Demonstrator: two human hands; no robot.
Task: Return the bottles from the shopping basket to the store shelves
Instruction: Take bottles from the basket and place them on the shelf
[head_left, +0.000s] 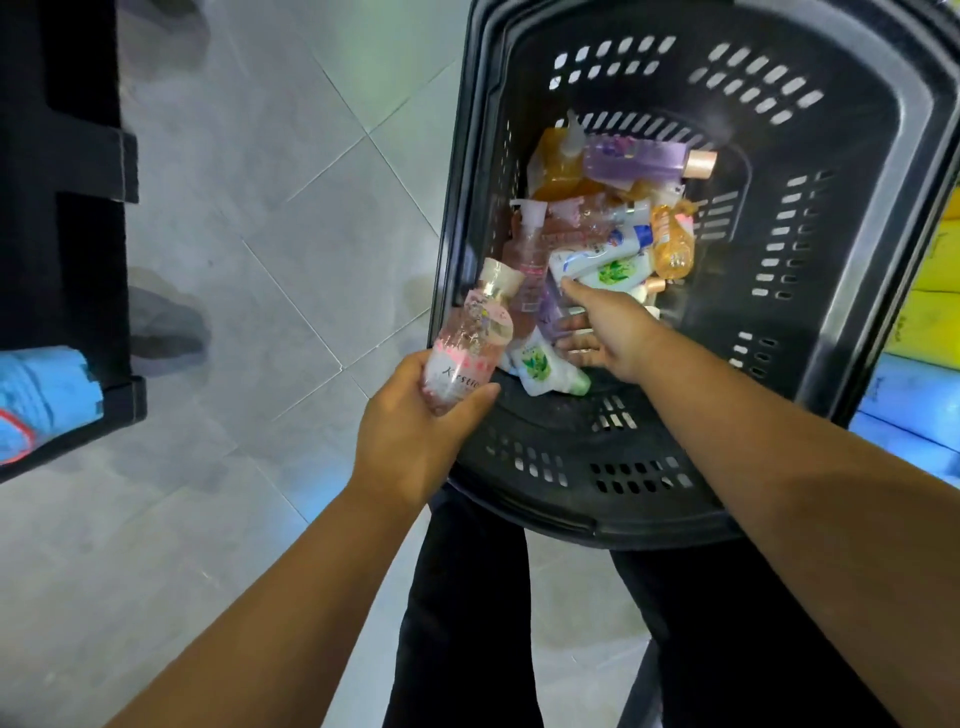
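Grey tiles surround the basket (571, 525). My left hand (415, 421) grips a pink bottle (470, 343) at its near-left rim; my right hand (613, 327), inside, spreads around a lilac bottle (549, 306) pointing away from me, and I cannot tell whether it grips.

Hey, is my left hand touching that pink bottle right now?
Touching. The head view shows the left hand wrapped around the lower end of the pink bottle, thumb lying across its label.
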